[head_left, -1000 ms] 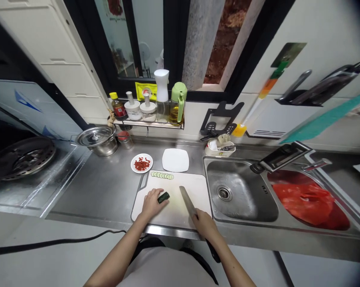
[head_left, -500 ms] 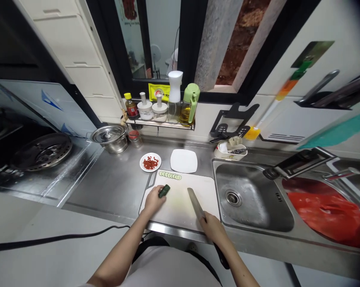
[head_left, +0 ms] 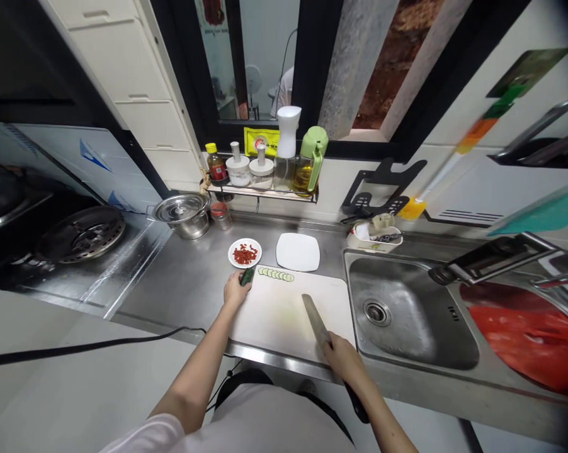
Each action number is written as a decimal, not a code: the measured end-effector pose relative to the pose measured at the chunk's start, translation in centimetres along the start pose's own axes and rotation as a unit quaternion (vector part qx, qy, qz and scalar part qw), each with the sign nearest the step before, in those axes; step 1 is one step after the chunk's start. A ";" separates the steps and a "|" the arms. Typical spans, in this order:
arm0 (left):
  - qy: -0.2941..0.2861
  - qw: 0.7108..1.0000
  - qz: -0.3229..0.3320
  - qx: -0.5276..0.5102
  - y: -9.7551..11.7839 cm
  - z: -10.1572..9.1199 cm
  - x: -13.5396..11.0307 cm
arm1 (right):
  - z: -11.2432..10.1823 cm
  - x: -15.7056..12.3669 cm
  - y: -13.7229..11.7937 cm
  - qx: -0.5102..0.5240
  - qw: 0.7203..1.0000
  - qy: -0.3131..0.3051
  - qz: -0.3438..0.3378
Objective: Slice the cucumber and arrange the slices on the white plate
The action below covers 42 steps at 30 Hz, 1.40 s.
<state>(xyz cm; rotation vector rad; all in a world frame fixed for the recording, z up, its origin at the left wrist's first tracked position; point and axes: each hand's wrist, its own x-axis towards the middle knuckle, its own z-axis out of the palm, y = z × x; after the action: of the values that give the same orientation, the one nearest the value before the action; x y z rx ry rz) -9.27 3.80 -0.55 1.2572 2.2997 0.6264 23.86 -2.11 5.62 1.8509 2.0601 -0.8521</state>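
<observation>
My left hand (head_left: 234, 290) holds a dark green cucumber end (head_left: 247, 276) at the far left corner of the white cutting board (head_left: 288, 314), close to a small plate of chopped red chilli (head_left: 245, 253). A row of cucumber slices (head_left: 275, 274) lies along the board's far edge. My right hand (head_left: 343, 358) grips the handle of a kitchen knife (head_left: 316, 319), whose blade rests flat over the board's near right part.
An empty white square plate (head_left: 298, 251) sits behind the board. A steel sink (head_left: 407, 314) is to the right, with a red basin (head_left: 524, 333) beyond it. A lidded steel pot (head_left: 182, 214) and a condiment shelf (head_left: 265, 179) stand at the back. A black cable (head_left: 99, 345) crosses the near-left counter.
My left hand has carried the cucumber end from the middle of the board to its far left corner, near the chilli plate. The knife has stayed over the board's right side.
</observation>
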 end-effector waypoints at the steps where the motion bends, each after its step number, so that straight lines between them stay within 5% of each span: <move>1: -0.001 1.000 0.005 0.001 0.0 0.1 0.1 | 0.0 0.0 0.0 0.001 1.000 0.000 0.001; 10: 0.000 1.000 0.023 0.011 0.1 0.1 -0.1 | -0.1 -0.2 -0.2 -0.002 1.000 -0.006 0.011; 16: 0.090 0.991 0.060 0.080 1.8 0.4 -3.0 | -0.2 -0.5 -0.4 0.001 1.000 -0.001 0.015; 23: 0.001 0.985 0.165 0.046 5.8 4.3 -4.8 | -0.1 -0.7 -0.1 0.016 1.000 -0.001 0.018; 32: -0.074 0.961 0.221 0.147 11.3 7.5 -1.8 | 0.2 -1.0 0.5 0.026 0.999 -0.006 0.028; 42: -0.096 0.938 0.271 0.192 11.9 7.7 -0.9 | 0.2 -0.7 1.2 0.031 0.999 0.004 0.027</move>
<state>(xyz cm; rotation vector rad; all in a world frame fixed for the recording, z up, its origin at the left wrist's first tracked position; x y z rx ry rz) 3.40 10.09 0.35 2.0712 1.9653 0.1997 25.12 -2.78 5.49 1.9363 1.9998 -0.9065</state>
